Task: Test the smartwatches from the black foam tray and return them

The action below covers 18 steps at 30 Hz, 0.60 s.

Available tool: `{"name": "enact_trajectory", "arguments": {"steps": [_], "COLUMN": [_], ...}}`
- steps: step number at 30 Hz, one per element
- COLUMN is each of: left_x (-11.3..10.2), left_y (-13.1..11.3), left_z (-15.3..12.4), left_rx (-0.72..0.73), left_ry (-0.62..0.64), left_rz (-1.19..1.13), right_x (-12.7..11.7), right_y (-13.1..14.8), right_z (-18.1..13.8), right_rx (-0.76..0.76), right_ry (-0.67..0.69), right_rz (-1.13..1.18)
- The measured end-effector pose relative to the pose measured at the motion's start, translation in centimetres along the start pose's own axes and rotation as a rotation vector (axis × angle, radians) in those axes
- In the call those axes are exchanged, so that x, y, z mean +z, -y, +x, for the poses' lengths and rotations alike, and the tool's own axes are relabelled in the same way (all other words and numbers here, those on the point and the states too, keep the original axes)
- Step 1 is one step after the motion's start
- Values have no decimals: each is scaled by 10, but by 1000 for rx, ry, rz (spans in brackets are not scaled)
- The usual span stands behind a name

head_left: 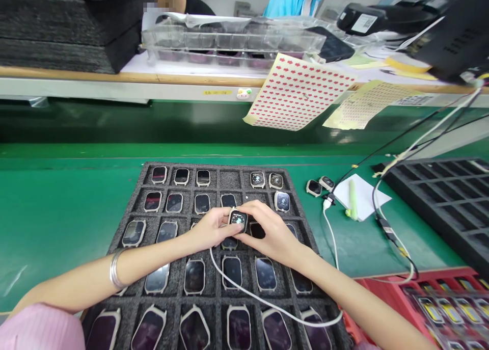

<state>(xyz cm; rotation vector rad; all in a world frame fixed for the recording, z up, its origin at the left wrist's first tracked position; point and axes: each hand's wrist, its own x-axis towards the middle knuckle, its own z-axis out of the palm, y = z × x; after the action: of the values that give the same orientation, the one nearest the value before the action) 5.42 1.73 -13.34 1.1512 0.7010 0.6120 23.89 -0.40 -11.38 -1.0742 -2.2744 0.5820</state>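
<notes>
A smartwatch case (238, 218) with a lit screen, without a strap, is held between both hands above the middle of a dark foam tray (230, 178). My left hand (211, 230) grips its left side, with the thumb across the lower screen. My right hand (272, 232) closes on the right side and top edge with thumb and fingers. From under my left hand a white cable (267, 304) loops down and right across the tray; its end is hidden by the fingers. Rows of watch cases (194, 276) lie in the compartments, mostly dark, several at the upper right lit.
Two watch cases (314, 188) lie right of the tray, near a white cable plug (327, 203) and paper with a green pen (352, 199). A red tray (401, 294) and another foam tray (431, 197) stand at the right. Sticker sheets (296, 92) hang from the shelf (171, 80). Two people are beyond.
</notes>
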Motion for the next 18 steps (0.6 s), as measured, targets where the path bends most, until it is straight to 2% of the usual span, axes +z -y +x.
{"name": "enact_trajectory", "arguments": {"steps": [14,18], "left_x": [0,3], "left_y": [8,-4], "left_z": [0,-7], "left_rx": [58,26], "left_ry": [24,83], "left_rz": [75,86], "right_x": [-2,-18], "right_y": [6,-3], "right_z": [-3,0], "right_rx": [-3,4], "right_ry": [-4,-112], "right_rz": [-21,17]}}
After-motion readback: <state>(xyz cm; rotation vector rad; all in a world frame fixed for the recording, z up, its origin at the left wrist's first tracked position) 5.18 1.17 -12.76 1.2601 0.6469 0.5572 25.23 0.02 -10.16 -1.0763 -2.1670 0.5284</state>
